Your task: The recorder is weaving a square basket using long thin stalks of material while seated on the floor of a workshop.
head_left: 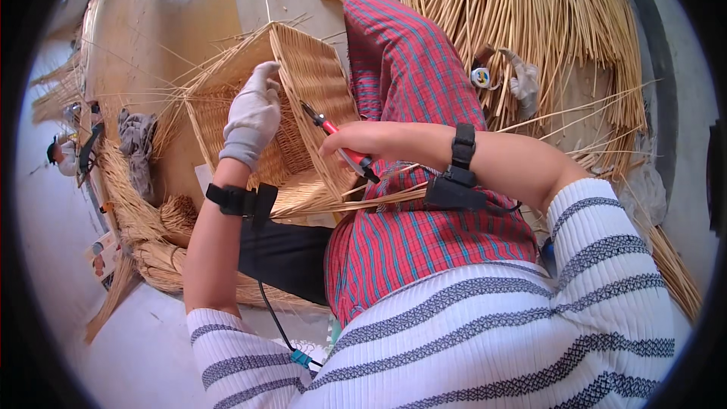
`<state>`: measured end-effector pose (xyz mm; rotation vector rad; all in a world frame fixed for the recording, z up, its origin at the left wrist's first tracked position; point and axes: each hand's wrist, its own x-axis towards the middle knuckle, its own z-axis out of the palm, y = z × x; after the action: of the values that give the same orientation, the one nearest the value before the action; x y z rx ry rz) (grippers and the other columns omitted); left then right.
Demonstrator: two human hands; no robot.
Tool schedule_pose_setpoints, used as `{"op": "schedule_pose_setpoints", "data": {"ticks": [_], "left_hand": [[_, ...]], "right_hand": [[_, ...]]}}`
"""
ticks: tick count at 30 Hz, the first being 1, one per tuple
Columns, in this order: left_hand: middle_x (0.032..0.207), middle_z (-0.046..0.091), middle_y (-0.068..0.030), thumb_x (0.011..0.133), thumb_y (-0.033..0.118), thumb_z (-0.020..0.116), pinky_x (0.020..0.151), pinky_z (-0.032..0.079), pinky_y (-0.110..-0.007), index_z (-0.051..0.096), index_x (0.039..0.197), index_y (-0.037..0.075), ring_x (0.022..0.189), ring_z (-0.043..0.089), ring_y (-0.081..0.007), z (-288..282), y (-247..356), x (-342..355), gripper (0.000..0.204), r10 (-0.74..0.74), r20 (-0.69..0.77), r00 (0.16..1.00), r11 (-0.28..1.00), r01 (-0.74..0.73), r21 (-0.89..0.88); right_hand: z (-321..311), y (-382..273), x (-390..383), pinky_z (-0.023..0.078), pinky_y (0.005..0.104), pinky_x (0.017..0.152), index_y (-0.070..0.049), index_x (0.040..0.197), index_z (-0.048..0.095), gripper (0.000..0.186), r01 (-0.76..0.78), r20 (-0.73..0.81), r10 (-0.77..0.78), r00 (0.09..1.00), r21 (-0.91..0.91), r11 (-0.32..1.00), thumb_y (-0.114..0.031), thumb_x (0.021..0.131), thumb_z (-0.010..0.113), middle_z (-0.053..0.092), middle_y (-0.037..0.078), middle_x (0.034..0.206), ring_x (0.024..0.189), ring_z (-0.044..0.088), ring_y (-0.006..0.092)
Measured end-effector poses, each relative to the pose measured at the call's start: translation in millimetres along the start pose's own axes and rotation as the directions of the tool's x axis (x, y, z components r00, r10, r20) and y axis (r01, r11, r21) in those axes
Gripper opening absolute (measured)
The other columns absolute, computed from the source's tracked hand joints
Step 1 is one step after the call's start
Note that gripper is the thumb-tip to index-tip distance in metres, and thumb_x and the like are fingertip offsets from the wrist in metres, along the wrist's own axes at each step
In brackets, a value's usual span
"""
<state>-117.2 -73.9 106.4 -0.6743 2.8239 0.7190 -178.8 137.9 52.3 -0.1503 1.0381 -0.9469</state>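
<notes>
A square wicker basket (316,83) lies tilted on its side in front of my legs, its opening toward the left and loose strands sticking out from its rim. My left hand (254,110), in a white knit glove, is closed at the basket's upper edge, fingers bent over the rim. Bare, my right hand (350,141) is wrapped round red-handled pruning shears (332,129). Their dark jaws point up and left, close to the basket's near side wall. Part of the right fingers is hidden behind the handles.
A big heap of long straw-coloured canes (522,7) covers the upper right. On it lie a spare white glove (524,79) and a round white tape roll (480,77). Bundled wicker strands (125,182) and a grey cloth (137,148) are at the left. Loose canes (386,201) cross my lap.
</notes>
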Motion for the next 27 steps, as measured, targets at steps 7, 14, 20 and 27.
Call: {"op": "schedule_pose_setpoints", "data": {"ticks": [7,14,20,27], "left_hand": [[0.103,0.071,-0.0149,0.097,0.019,0.061,0.068,0.059,-0.034,0.042,0.144,0.008,0.084,0.070,-0.0206,34,-16,-38,0.052,-0.172,0.289,0.942,0.825,0.298,-0.481],[0.119,0.066,-0.0162,0.101,0.024,0.063,0.087,0.059,-0.040,0.045,0.144,0.002,0.104,0.067,-0.0264,47,-76,-72,0.052,-0.129,0.524,0.842,0.085,0.536,-0.840],[0.147,0.048,-0.0261,0.079,0.042,0.086,0.106,0.047,-0.040,0.026,0.152,-0.010,0.132,0.051,-0.0330,75,-183,-46,0.108,-0.742,0.142,0.655,0.521,0.697,-0.492],[0.161,0.021,-0.0315,0.059,0.055,0.092,0.120,0.031,-0.040,0.010,0.159,0.001,0.149,0.027,-0.0393,144,-196,8,0.140,-0.838,0.134,0.529,0.404,0.767,-0.499]], "right_hand": [[-4,5,6,0.042,0.0280,0.054,-0.007,0.093,0.056,0.035,-0.007,-0.006,0.007,1.000,-0.007,1.000,-0.038,0.087,0.071,0.057,0.003,0.073,0.059,0.054,0.0106],[-18,11,-31,0.047,0.0329,0.062,-0.002,0.104,0.059,0.048,0.278,-0.316,-0.337,0.887,-0.218,0.936,-0.040,0.083,0.077,0.061,0.007,0.080,0.068,0.059,0.0145],[-81,5,-64,0.052,0.0382,0.070,-0.002,0.116,0.055,0.050,0.235,-0.523,-0.685,0.507,-0.681,0.693,-0.033,0.085,0.078,0.066,0.012,0.085,0.077,0.067,0.0237],[-101,-24,-55,0.050,0.0284,0.047,-0.012,0.104,0.052,0.026,0.319,-0.600,-0.243,0.762,0.022,0.948,-0.027,0.092,0.071,0.055,-0.001,0.070,0.052,0.057,0.0122]]}}
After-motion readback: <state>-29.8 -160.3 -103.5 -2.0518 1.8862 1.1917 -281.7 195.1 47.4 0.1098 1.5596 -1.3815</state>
